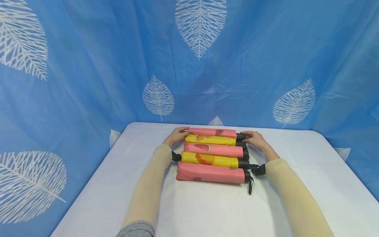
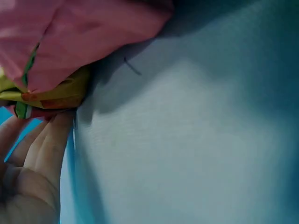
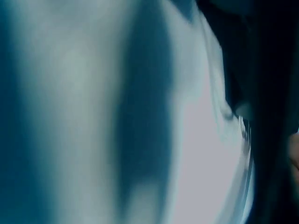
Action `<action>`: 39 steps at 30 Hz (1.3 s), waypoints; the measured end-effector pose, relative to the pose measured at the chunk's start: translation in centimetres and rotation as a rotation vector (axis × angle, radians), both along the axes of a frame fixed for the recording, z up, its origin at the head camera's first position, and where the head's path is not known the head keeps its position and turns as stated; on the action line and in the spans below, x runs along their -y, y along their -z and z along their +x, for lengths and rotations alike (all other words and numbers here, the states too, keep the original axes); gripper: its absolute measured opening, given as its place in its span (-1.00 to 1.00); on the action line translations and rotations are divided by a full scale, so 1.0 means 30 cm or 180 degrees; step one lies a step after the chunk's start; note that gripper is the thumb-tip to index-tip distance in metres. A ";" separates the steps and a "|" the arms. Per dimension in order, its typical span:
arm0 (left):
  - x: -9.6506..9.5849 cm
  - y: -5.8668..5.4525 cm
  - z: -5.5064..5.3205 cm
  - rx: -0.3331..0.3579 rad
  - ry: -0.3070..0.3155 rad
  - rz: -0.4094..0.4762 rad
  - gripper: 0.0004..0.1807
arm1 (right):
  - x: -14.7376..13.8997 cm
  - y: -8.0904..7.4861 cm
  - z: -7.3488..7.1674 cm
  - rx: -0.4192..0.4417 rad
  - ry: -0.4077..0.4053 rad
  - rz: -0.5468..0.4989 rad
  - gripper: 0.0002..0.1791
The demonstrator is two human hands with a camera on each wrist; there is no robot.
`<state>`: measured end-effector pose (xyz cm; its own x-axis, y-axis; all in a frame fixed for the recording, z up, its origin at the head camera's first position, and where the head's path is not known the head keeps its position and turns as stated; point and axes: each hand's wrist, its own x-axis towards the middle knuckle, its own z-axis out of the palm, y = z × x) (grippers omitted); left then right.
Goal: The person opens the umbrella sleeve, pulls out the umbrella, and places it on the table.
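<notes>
Folded umbrellas in pink and yellow lie side by side in a row, black handles to the right. My left hand is at the left end of the farthest pink umbrella, fingertips touching it. In the left wrist view, the fingers of that left hand are mostly straight against the fabric ends. My right hand touches the black handle ends on the far right. Nearer lie a yellow umbrella, a pink umbrella, another yellow umbrella and the nearest pink umbrella. The right wrist view is dark and blurred.
The umbrellas lie on a white-covered table. A blue curtain with white leaf prints hangs behind and along both sides. A black wrist strap dangles from the nearest handle. Dark wrist-worn pieces sit beside the sleeves.
</notes>
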<state>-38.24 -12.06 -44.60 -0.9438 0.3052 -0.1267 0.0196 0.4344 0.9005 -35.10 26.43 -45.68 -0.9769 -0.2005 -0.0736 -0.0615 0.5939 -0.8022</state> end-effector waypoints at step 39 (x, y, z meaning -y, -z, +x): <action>0.005 -0.112 -0.014 -0.0506 -0.0153 0.1097 -0.45 | 0.036 -0.184 0.001 0.0567 0.0292 -0.2327 -0.24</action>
<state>-38.67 -12.20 -41.26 -0.9577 0.2593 0.1248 0.1578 0.1105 0.9813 -35.08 25.35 -40.16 -0.9778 -0.1773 -0.1114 0.1299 -0.0964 -0.9868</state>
